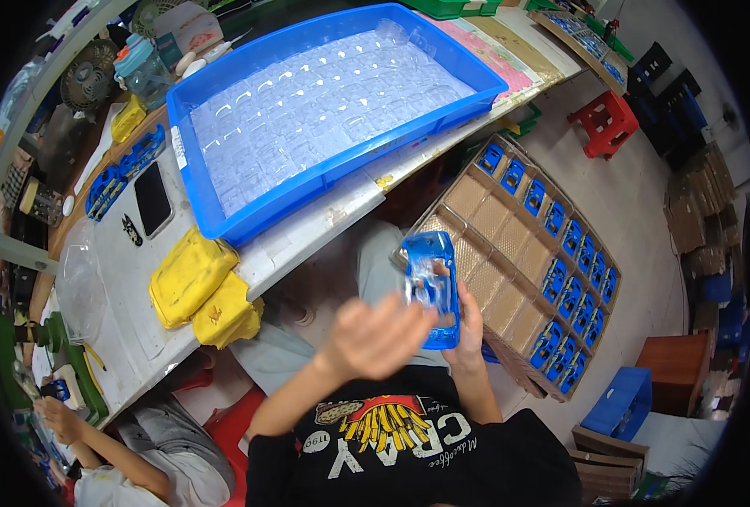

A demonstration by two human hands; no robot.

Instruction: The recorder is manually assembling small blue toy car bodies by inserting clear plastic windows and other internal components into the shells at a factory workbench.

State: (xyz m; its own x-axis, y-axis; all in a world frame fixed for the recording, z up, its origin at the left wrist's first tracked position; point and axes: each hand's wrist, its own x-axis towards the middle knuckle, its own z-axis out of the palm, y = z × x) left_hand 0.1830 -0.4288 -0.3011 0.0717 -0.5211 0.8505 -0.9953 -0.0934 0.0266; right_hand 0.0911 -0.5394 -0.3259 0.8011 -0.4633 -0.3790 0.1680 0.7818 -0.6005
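Above my lap I hold a glossy blue plastic casing [444, 253] nearly upright, a rounded rectangular frame with openings. My right hand [468, 329] grips its right edge and lower part, fingers wrapped behind it. My left hand [375, 336] is in front of the casing's left side and is smeared by motion, so its fingers do not show clearly. Something whitish and shiny, blurred, shows in the casing's middle; I cannot make out whether it is a separate part. To the right, a divided cardboard tray [476, 207] holds several similar blue casings [571, 296] in rows.
On the white table [282, 262] stands a big blue tray [324, 173] of clear plastic pieces. Yellow wrapped bundles [193, 279], a phone [153, 198] and more blue parts [125, 173] lie left. A co-worker's hands [58, 418] are lower left. A red stool [603, 122] stands far right.
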